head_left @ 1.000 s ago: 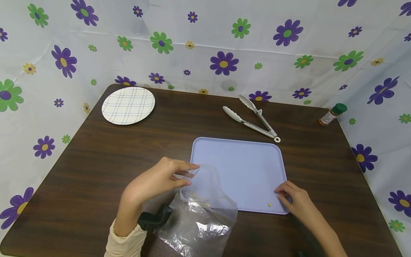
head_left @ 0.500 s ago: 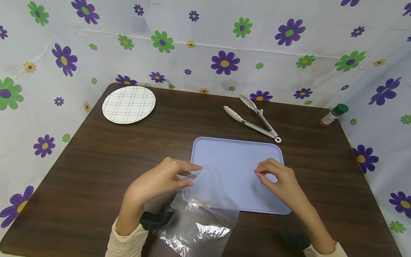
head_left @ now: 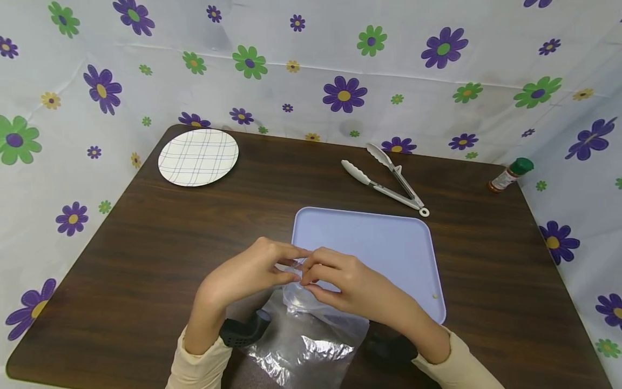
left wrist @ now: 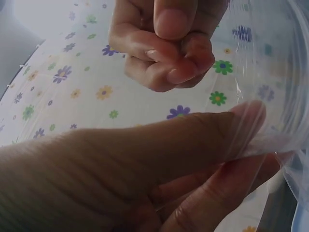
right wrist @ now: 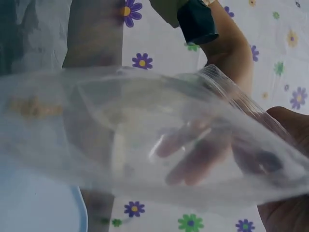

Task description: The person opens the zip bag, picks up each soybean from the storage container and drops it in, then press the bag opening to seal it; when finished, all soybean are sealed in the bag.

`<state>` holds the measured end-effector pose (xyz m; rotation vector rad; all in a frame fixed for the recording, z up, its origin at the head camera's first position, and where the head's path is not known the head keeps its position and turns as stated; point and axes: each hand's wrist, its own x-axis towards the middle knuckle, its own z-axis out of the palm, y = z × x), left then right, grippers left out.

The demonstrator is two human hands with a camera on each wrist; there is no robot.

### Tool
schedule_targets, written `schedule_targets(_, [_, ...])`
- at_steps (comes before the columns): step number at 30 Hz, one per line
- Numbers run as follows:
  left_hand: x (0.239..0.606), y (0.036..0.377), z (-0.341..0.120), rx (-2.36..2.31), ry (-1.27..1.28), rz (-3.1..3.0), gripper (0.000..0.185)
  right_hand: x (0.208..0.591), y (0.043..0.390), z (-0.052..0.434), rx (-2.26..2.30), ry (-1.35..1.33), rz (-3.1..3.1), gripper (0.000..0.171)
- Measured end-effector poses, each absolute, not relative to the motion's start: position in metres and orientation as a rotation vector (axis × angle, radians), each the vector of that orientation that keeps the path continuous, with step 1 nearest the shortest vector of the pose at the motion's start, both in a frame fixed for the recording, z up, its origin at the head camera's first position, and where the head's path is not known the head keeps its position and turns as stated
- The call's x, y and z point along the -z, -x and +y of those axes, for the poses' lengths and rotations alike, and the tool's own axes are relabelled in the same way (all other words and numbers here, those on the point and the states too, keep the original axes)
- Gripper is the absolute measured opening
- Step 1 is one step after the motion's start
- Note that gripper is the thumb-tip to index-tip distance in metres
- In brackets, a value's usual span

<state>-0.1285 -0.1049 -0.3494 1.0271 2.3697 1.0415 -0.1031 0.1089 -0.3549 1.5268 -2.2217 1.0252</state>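
Note:
In the head view my left hand (head_left: 250, 275) pinches the rim of a clear plastic zip bag (head_left: 301, 343), which lies toward the table's front edge with its mouth at the tray. A cluster of small yellow pieces (right wrist: 36, 108) shows through the bag in the right wrist view. My right hand (head_left: 352, 278) is at the bag's mouth, close beside the left fingertips. Seen from the left wrist, the right hand (left wrist: 166, 48) has its thumb and fingertips drawn together; I cannot tell whether something is between them. One small pale yellow piece (head_left: 434, 296) lies on the lilac tray (head_left: 369, 232).
Behind the tray lie spread tongs (head_left: 389, 186) with pale tips. A checked plate (head_left: 198, 158) sits at the back left corner, and a green-capped spice jar (head_left: 510, 174) at the back right. A flowered cloth (head_left: 291, 86) hangs behind the dark table (head_left: 160, 243).
My right hand has lifted off the tray's right side and moved left to the bag's mouth, uncovering a small piece on the tray. My left hand keeps its hold on the bag.

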Motion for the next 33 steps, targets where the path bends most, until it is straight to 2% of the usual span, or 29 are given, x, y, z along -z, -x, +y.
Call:
schedule_targets(4, [0.349, 0.128, -0.106, -1.044, -0.998, 2.358, 0.039, 0.354, 0.101, 0.125, -1.084, -1.41, -2.295, 0.005])
schedule_targets(10, [0.349, 0.128, -0.106, -1.028, -0.969, 2.357, 0.04, 0.372, 0.091, 0.189, -1.161, -1.016, -2.458, 0.011])
schedule_targets(12, [0.35, 0.128, -0.106, -1.022, -0.963, 2.354, 0.04, 0.384, 0.086, 0.214, -1.056, -0.886, -2.547, 0.009])
schedule_targets(17, [0.352, 0.128, -0.108, -1.024, -0.954, 2.357, 0.04, 0.411, 0.071, 0.259, -0.628, -0.533, -2.861, 0.026])
schedule_targets(19, [0.352, 0.127, -0.11, -1.027, -0.953, 2.361, 0.041, 0.419, 0.066, 0.268, -0.483, -0.449, -2.958, 0.023])
schedule_targets(27, [0.352, 0.127, -0.108, -1.024, -0.948, 2.37, 0.041, 0.438, 0.059, 0.285, -0.161, -0.61, -2.863, 0.03])
schedule_targets(33, [0.351, 0.126, -0.107, -1.021, -0.94, 2.374, 0.041, 0.445, 0.058, 0.287, -0.084, -0.636, -2.869, 0.027])
